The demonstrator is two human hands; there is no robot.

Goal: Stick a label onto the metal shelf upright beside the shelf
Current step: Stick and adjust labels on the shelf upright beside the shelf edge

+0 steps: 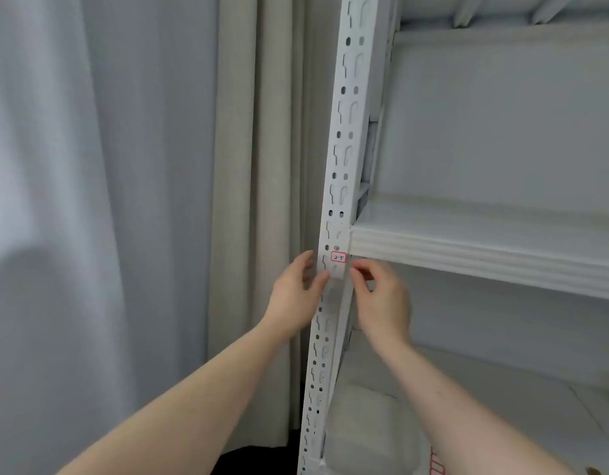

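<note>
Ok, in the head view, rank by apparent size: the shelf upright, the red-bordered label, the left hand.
1. Shelf upright, spanning the frame's full height.
2. Left hand, nearer the camera, so its apparent size is inflated.
3. Label, clearly smallest.

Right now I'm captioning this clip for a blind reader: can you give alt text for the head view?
A small red-bordered label sits on a white perforated metal shelf upright, level with a white shelf board. The left hand touches the upright just below it; the right hand hovers close. Pale curtains hang behind.

Red-bordered label on white upright
</note>
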